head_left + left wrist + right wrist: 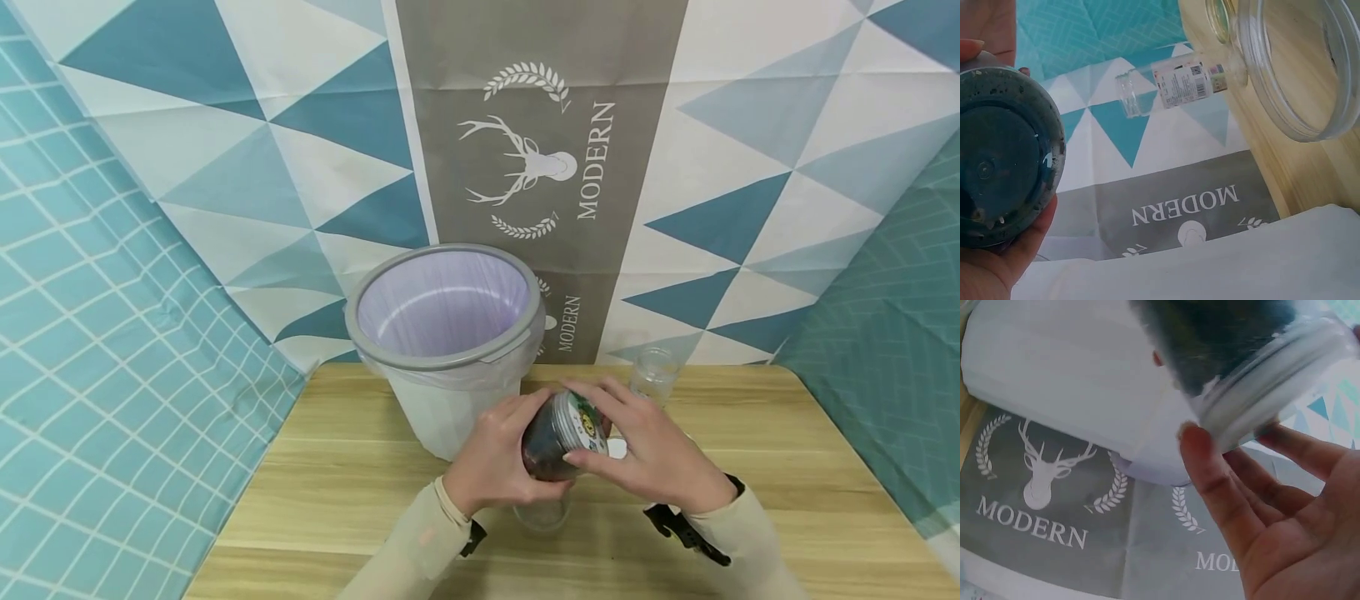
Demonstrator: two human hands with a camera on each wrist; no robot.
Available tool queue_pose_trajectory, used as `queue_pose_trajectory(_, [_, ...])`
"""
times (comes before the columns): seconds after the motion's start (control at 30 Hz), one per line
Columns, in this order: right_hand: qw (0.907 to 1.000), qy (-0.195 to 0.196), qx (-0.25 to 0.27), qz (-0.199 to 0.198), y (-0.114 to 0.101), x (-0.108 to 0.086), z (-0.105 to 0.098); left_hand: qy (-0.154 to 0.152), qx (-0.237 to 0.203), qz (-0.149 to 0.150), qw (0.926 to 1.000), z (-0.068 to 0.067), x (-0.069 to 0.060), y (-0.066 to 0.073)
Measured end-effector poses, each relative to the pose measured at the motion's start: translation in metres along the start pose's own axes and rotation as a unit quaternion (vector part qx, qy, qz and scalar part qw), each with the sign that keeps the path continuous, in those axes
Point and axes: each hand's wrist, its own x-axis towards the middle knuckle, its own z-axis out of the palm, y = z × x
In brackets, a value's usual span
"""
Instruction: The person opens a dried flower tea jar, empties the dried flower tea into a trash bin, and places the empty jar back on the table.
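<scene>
A clear jar (543,443) packed with dark contents is held tilted above the table, its lidded end toward the right. My left hand (495,462) grips the jar around its body. My right hand (652,450) holds the rim of the printed lid (587,422) with thumb and fingers. The left wrist view shows the underside of the jar (1004,159). In the right wrist view, the jar's ribbed lid end (1272,381) is blurred, with the right thumb against its edge.
A white bin (450,412) with a grey rim and pale purple liner stands left of the hands, by the patterned wall. A clear bottle (655,372) stands at the back. Below the hands is an open clear jar (542,518), partly hidden, on the wooden table (360,500).
</scene>
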Motion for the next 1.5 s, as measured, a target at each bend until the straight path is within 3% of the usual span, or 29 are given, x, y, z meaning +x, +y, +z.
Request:
queue_pose_trajectory(0.3, [0.9976,-0.031,0.044,-0.044,0.006,-0.004,-0.003,-0.004,-0.015,0.001,0.9999,-0.001,-0.001,-0.001])
queue_pose_trajectory(0.47, [0.9996,-0.028,0.006,0.006,0.005,-0.006,-0.001,-0.008,-0.009,-0.002,0.9999,0.000,0.000,-0.004])
queue_pose_trajectory(0.57, [0.9973,-0.052,-0.008,0.051,0.001,-0.007,0.001,-0.012,-0.005,0.003,0.9999,0.000,-0.001,-0.005])
queue_pose_trajectory(0.67, [0.9951,-0.074,0.005,0.065,0.000,-0.009,-0.001,-0.018,-0.002,0.012,0.9998,0.001,-0.002,-0.007])
queue_pose_trajectory(0.9, [0.9962,-0.085,0.020,-0.004,0.004,-0.010,-0.005,-0.029,-0.001,0.015,0.9995,0.002,-0.004,-0.009])
queue_pose_trajectory(1.2, [0.9965,-0.071,0.018,0.040,0.003,-0.009,-0.003,-0.039,0.005,0.018,0.9991,0.003,-0.002,-0.010])
queue_pose_trajectory(1.5, [0.9944,-0.081,0.047,-0.048,0.005,-0.009,-0.013,-0.037,-0.003,0.019,0.9991,0.004,-0.006,-0.008])
